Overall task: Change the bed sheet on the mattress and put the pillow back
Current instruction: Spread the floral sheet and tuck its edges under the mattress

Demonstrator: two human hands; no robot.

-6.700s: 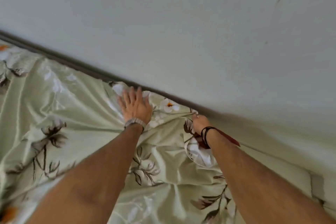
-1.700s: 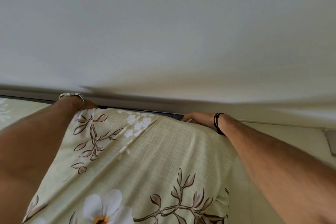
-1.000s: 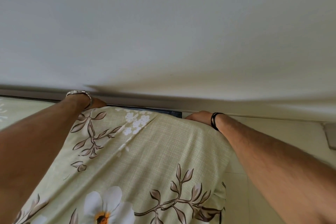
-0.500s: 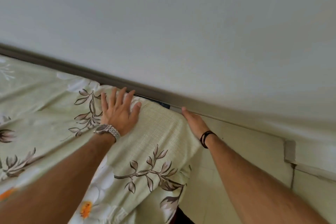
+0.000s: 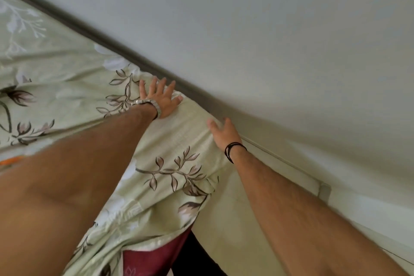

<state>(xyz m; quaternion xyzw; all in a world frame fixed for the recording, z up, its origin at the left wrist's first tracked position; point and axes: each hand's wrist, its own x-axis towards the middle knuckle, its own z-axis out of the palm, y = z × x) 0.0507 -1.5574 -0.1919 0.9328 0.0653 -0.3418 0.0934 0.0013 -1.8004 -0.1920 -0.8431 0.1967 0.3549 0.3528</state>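
At the bed corner by the pale wall (image 5: 268, 29), the light green flowered cotton bed sheet (image 5: 174, 145) covers the mattress; the left hand (image 5: 162, 98) presses it flat, fingers spread; the right hand (image 5: 223, 133) rests flat on its edge, fingers straight.

Pale green floral bed sheet (image 5: 170, 154) drapes over the mattress corner, wrinkled.

Matt woven cotton-like bed sheet (image 5: 174, 141), shiny metal watch (image 5: 154, 105), black cord bracelet (image 5: 233, 149), smooth matt painted wall (image 5: 268, 29)
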